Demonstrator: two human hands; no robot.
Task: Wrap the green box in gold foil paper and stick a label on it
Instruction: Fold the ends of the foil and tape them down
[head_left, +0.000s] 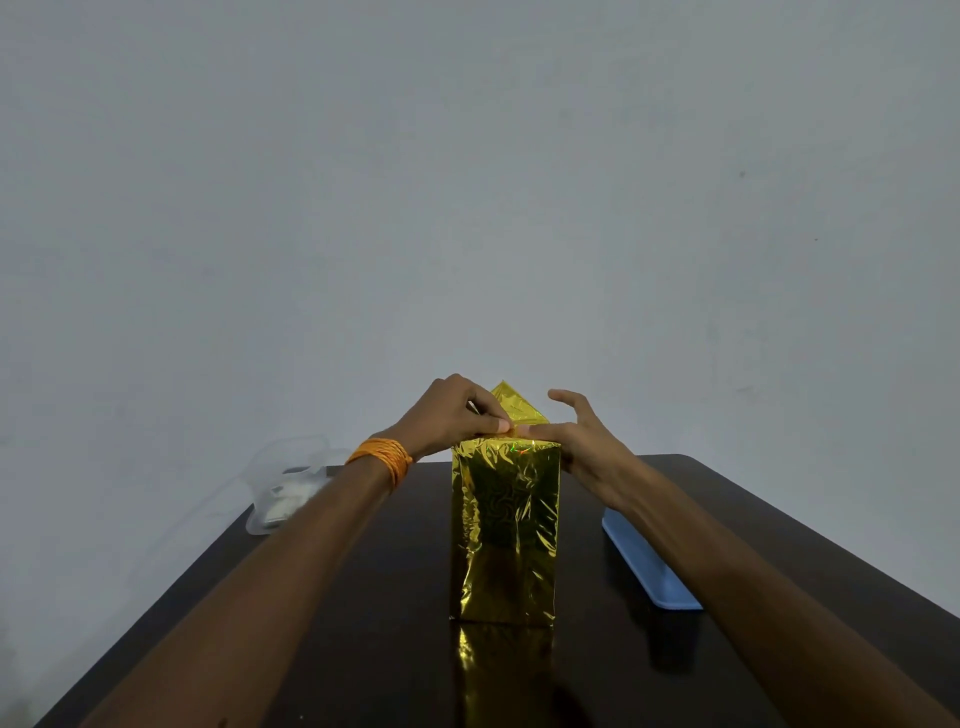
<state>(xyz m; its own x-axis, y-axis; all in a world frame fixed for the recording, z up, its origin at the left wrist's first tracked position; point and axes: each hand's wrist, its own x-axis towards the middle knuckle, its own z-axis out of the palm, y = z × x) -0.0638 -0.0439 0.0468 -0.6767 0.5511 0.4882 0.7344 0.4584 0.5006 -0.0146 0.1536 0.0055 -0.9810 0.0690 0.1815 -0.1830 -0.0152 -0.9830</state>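
Box stands upright mid-counter, its surface hidden under gold foil; a pointed flap sticks up behind the top. Left hand pinches foil at the top edge. Right hand presses its thumb flat there, fingers loose. Blue tray toward right edge, part-hidden by forearm. Blurry clear bag at left edge, contents unclear.

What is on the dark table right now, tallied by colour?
Gold: 1, the upright box wrapped in gold foil
Blue: 1, the flat blue plastic tray
Clear: 1, the crumpled clear plastic bag
Total: 3
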